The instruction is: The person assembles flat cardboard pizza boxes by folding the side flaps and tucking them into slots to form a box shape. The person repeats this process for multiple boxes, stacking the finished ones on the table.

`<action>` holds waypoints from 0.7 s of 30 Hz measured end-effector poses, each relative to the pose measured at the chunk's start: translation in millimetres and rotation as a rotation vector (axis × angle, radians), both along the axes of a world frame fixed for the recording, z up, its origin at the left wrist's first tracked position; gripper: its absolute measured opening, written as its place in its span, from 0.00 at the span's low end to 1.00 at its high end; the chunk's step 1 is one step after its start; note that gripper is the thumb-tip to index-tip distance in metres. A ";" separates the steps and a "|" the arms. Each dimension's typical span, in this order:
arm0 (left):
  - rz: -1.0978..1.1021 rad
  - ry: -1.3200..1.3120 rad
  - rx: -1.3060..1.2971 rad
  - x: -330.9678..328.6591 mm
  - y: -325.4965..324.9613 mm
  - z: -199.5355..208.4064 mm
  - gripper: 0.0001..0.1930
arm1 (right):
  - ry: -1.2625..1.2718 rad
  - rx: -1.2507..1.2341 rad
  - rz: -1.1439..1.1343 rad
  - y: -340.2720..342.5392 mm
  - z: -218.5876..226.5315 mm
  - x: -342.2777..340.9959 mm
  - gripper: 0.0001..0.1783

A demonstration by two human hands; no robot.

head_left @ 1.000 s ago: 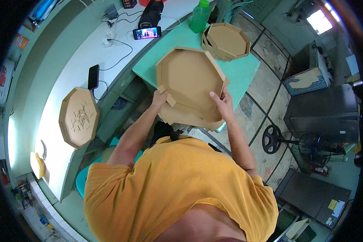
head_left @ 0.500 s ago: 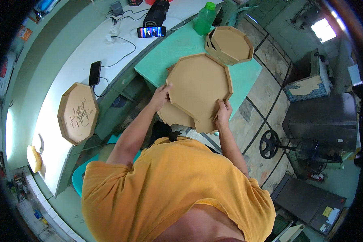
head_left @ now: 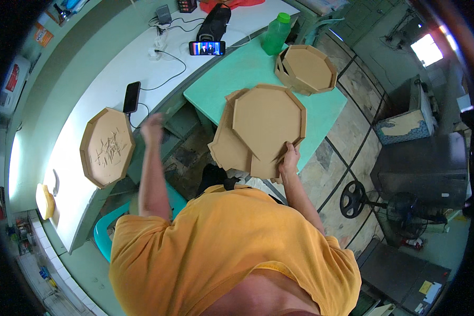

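Note:
My right hand (head_left: 289,159) grips the lower right edge of a brown octagonal cardboard tray (head_left: 271,121), thumb on top. One of its flaps (head_left: 265,167) sticks out toward me. Beneath and to its left lies another cardboard piece (head_left: 229,142), partly covered. Off to the left, my left hand (head_left: 152,129) is in the air near the white counter's edge, away from the cardboard. It is smeared by motion, so its fingers and anything in them are unclear. Nearest to it is another octagonal cardboard tray (head_left: 88,158) on the counter, with small cardboard scraps (head_left: 109,149) inside.
At the far right of the green table (head_left: 210,84) sit stacked octagonal trays (head_left: 309,68) beside a green bottle (head_left: 276,34). The white counter (head_left: 108,79) holds a dark phone (head_left: 131,97), a lit phone (head_left: 207,48) and cables. A fan (head_left: 405,205) stands at right.
My left hand has let go of the tray's left edge and swung left toward the counter. My right hand keeps its grip. The view has shifted slightly.

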State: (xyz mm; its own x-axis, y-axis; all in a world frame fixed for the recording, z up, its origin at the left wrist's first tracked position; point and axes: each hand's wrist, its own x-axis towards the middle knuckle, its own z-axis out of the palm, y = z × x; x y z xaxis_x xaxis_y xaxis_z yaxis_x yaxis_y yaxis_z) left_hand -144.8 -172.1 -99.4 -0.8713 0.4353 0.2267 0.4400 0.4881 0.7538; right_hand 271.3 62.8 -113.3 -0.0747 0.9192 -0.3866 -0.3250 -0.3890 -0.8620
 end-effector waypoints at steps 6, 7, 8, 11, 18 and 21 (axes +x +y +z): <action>0.554 0.542 -0.670 -112.1 -113.8 5.2 0.34 | 0.153 -0.219 0.107 -8.0 -19.2 12.1 0.17; 0.538 0.535 -0.662 -106.0 -112.5 7.9 0.38 | 0.136 -0.302 0.109 -11.2 -19.8 12.2 0.19; 0.525 0.516 -0.661 -93.4 -104.0 12.0 0.42 | 0.029 -0.171 0.118 -14.3 -19.2 13.8 0.21; 0.047 0.216 -0.287 -33.7 -48.2 32.8 0.19 | -0.627 0.244 0.066 -23.0 -12.0 24.2 0.29; -1.031 0.337 0.043 162.9 104.0 4.6 0.10 | -1.348 1.309 0.956 10.3 1.7 63.1 0.19; -1.249 0.465 -0.108 185.6 128.9 -13.9 0.09 | -1.282 1.324 1.051 18.8 -10.0 52.5 0.14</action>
State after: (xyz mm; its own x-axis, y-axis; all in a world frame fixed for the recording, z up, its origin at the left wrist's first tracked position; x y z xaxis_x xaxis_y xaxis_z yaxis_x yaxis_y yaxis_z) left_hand 40.8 -43.2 -113.2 0.2694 0.9132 0.3059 0.8358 -0.3795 0.3967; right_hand 323.8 81.6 -123.3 -0.9044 0.4233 0.0536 0.4027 0.8884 -0.2205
